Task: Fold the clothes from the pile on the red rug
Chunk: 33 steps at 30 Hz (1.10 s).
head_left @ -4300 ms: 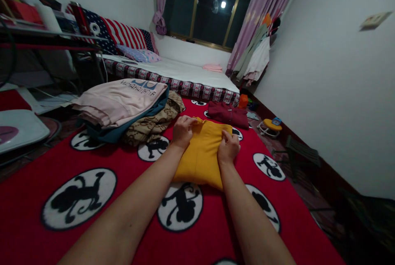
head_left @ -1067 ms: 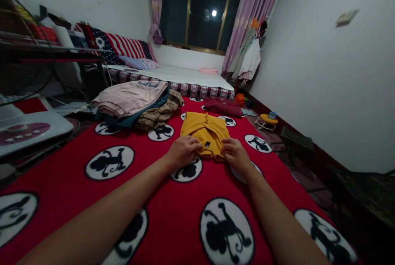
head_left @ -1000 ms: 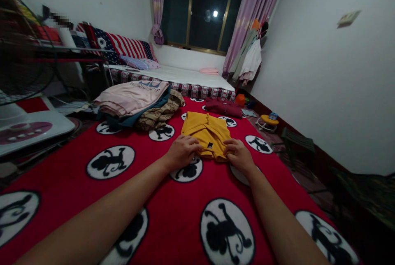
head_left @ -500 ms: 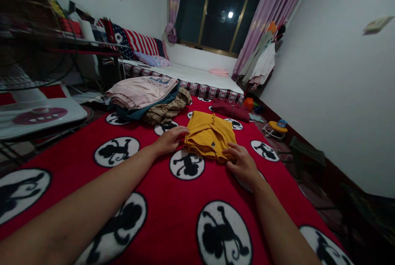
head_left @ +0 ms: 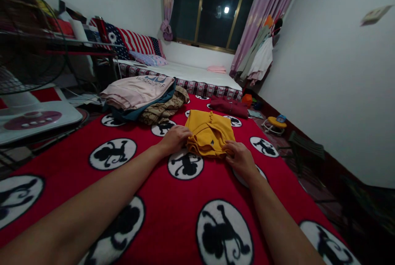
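A folded yellow shirt [head_left: 210,127] with a row of small buttons and a dark little emblem lies on the red blanket [head_left: 173,203] in front of me. My left hand [head_left: 175,138] grips its near left corner, fingers closed on the cloth. At the near right corner, my right hand [head_left: 241,158] pinches the edge between thumb and fingers. The shirt's near edge is slightly bunched between both hands.
Left of the shirt stands a pile of folded clothes [head_left: 138,92], pink on top. A dark red folded garment [head_left: 230,106] lies beyond it on the right. A fan [head_left: 33,112] stands at left, a yellow stool [head_left: 274,124] at right, and a bed [head_left: 185,71] under the window.
My left hand has shifted onto the shirt's left corner and closed on it. My right hand has tightened at the right corner. The near edge is drawn up a little; the view has shifted slightly.
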Tool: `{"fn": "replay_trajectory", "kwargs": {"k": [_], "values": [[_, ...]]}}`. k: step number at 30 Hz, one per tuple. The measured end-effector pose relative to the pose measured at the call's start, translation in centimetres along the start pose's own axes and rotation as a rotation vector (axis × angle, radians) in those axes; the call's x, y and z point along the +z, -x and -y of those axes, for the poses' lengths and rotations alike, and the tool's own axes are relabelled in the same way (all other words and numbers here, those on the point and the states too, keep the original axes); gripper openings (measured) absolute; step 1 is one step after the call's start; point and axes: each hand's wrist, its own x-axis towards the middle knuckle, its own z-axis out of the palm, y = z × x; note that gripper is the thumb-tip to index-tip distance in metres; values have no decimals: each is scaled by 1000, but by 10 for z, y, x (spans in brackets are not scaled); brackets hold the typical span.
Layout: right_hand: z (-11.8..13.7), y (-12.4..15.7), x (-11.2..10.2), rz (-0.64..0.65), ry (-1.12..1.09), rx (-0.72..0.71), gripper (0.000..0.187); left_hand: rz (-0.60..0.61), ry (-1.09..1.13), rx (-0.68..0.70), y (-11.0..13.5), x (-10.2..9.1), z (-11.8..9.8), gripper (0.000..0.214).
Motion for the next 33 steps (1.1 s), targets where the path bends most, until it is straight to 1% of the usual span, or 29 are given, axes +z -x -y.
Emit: {"fn": "replay_trajectory", "kwargs": {"k": [2, 3, 6, 8, 9, 10, 11, 12, 13, 14, 16, 17, 18, 20, 21, 23, 26, 28, 31, 33], "values": [[-7, 0, -5, -61, -35, 6, 34, 14, -75, 8, -1, -8, -21, 24], [-12, 0, -8, -115, -54, 14, 35, 25, -92, 30, -1, -11, -36, 21], [-33, 2, -18, -281, -79, 61, 34, 89, -66, 140, 4, -14, -94, 13], [-47, 5, -21, -328, -71, 115, 34, 138, -5, 224, 8, -12, -131, 12], [-52, 6, -21, -333, -73, 150, 33, 158, 43, 266, 10, -11, -145, 11], [-56, 8, -21, -335, -85, 190, 33, 166, 105, 286, 10, -11, -153, 12], [-58, 9, -20, -341, -102, 236, 32, 154, 178, 278, 9, -12, -156, 13], [-59, 9, -19, -352, -119, 286, 31, 112, 253, 238, 6, -14, -153, 14], [-58, 10, -19, -366, -135, 345, 30, 38, 315, 169, 1, -16, -144, 15], [-56, 10, -20, -379, -147, 411, 31, -54, 349, 78, -6, -19, -131, 16], [-48, 9, -24, -381, -146, 556, 36, -248, 304, -123, -22, -23, -95, 16], [-43, 8, -27, -356, -134, 628, 39, -290, 230, -230, -31, -22, -76, 19], [-38, 8, -30, -316, -116, 694, 42, -282, 163, -325, -40, -20, -57, 24], [-27, 6, -36, -217, -69, 791, 54, -175, 141, -434, -56, -12, -26, 37], [-23, 6, -38, -174, -49, 819, 62, -116, 167, -464, -62, -6, -15, 42], [-16, 5, -38, -124, -40, 839, 73, -31, 226, -498, -73, 4, -1, 48], [-12, 5, -30, -134, -53, 804, 81, 30, 270, -528, -83, 13, 2, 56], [-13, 6, -19, -168, -76, 747, 84, 64, 304, -525, -85, 10, 1, 63], [-15, 5, -7, -173, -192, 686, 79, 105, 360, -503, -82, -4, -3, 63], [-16, -3, -8, -156, -271, 640, 69, 142, 424, -521, -75, -17, -6, 57]]}}
